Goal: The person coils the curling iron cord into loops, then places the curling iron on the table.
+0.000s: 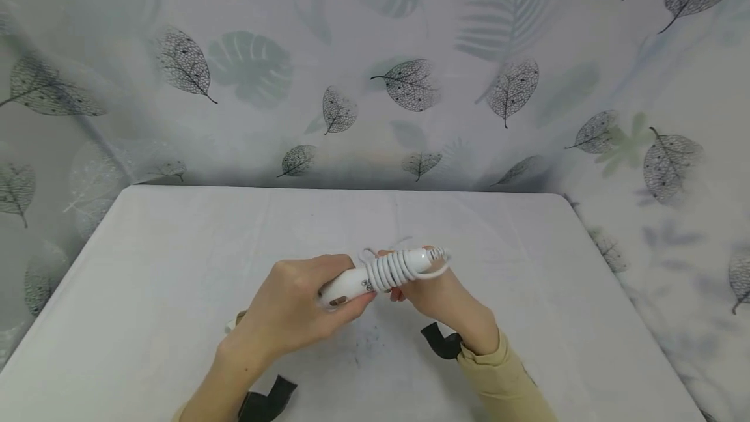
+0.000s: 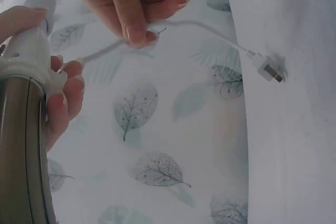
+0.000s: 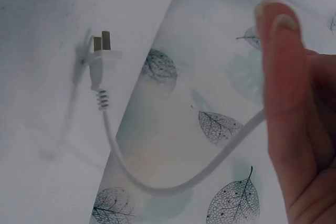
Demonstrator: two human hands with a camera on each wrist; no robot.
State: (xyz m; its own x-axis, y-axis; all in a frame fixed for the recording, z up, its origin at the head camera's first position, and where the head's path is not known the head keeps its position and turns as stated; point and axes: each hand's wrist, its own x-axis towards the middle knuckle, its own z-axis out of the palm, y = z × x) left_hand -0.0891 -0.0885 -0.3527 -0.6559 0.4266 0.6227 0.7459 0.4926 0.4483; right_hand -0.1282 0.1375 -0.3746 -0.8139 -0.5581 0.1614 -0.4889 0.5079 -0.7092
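A white-handled hair styling iron [image 1: 346,286] is held over the table, its power cord [image 1: 389,270] wound in several turns round the handle. My left hand [image 1: 287,305] grips the handle, with the thumb along its near side. In the left wrist view the gold-brown barrel [image 2: 22,145] points away from the cord end. My right hand [image 1: 448,298] is beside the coils and pinches the loose length of cord between thumb and forefinger. From there the cord's free end hangs down to a white two-pin plug [image 3: 98,69], seen over the tabletop.
A white-covered table [image 1: 176,239] lies beneath both hands. Leaf-patterned cloth [image 1: 363,38] hangs behind and around it. A black strap [image 1: 441,342] shows at the right wrist, another black strap [image 1: 269,401] at the left.
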